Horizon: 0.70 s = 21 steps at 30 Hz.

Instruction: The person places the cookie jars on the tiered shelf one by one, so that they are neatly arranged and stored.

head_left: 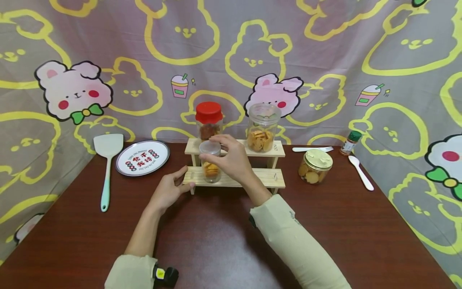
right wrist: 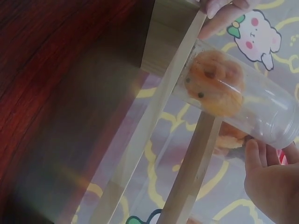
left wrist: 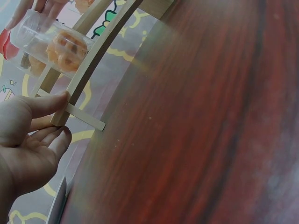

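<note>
A small clear plastic jar (head_left: 211,171) with orange crackers at its bottom stands upright near the left end of the lower tier of a two-tier wooden rack (head_left: 236,181). My right hand (head_left: 232,159) holds this jar near its translucent top, thumb in front and fingers behind. With thumb and fingers, my left hand (head_left: 169,191) grips the left end of the same tier; in the left wrist view the thumb lies over the wooden board (left wrist: 88,60). On the upper tier, a red-lidded jar (head_left: 209,120) is at the left and a larger clear jar (head_left: 262,130) of crackers at the right.
Left of the rack lie an oval plate (head_left: 142,157) with red lettering and a pale spatula (head_left: 107,160). To the right are a gold-lidded cookie jar (head_left: 315,166), a white fork (head_left: 312,149), a green-capped shaker (head_left: 350,143) and a white spoon (head_left: 361,173). A patterned cloth (head_left: 216,36) hangs behind.
</note>
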Each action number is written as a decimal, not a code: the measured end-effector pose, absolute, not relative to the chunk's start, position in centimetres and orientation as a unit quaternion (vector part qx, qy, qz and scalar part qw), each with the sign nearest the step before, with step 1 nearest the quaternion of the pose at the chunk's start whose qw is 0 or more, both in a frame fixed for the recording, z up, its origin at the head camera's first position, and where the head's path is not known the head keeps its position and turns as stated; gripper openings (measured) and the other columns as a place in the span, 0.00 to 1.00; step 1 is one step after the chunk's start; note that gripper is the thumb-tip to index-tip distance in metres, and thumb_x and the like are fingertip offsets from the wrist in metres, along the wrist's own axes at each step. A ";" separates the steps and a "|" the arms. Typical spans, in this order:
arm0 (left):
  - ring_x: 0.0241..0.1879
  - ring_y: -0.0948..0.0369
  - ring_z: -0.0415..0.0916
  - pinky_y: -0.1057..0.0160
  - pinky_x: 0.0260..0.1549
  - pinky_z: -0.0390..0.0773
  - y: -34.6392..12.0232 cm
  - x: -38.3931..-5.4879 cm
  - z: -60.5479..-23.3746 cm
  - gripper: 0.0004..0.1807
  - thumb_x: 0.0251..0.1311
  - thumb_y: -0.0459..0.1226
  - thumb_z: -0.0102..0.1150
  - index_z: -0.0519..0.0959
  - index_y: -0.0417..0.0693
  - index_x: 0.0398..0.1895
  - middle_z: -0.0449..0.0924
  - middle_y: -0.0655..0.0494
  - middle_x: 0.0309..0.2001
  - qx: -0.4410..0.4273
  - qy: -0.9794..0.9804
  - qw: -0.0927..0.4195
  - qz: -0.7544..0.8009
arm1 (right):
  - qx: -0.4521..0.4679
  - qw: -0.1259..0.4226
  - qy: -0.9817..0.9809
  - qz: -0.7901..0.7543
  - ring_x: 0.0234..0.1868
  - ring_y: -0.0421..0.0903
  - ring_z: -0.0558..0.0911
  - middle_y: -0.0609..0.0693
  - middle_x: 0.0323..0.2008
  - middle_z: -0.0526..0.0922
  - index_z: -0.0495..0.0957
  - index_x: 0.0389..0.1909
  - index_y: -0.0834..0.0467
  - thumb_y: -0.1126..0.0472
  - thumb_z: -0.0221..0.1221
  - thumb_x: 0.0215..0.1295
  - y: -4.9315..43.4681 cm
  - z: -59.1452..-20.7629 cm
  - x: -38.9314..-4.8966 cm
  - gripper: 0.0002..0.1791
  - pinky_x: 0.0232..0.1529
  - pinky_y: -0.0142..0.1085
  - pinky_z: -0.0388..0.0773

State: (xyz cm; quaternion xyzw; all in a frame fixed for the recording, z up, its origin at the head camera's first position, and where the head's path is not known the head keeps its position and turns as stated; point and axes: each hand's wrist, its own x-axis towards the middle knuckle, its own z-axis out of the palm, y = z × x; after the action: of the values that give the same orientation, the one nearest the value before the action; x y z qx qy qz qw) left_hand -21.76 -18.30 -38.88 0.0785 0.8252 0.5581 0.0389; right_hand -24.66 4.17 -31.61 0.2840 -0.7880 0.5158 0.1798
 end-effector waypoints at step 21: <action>0.73 0.47 0.56 0.54 0.67 0.66 -18.3 -21.8 -39.0 0.40 0.67 0.35 0.66 0.57 0.32 0.77 0.55 0.41 0.77 0.079 0.818 0.043 0.569 | 0.302 0.229 -0.777 0.503 0.56 0.49 0.80 0.58 0.52 0.83 0.83 0.53 0.68 0.62 0.77 0.53 6.8 -31.4 -24.3 0.27 0.59 0.42 0.80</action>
State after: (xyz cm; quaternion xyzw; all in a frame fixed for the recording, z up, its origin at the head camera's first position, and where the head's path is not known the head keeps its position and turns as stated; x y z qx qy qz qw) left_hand -21.78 -18.28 -39.03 0.0791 0.8177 0.5685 0.0434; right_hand -24.27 6.77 -31.43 0.3023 -0.7768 0.5029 0.2288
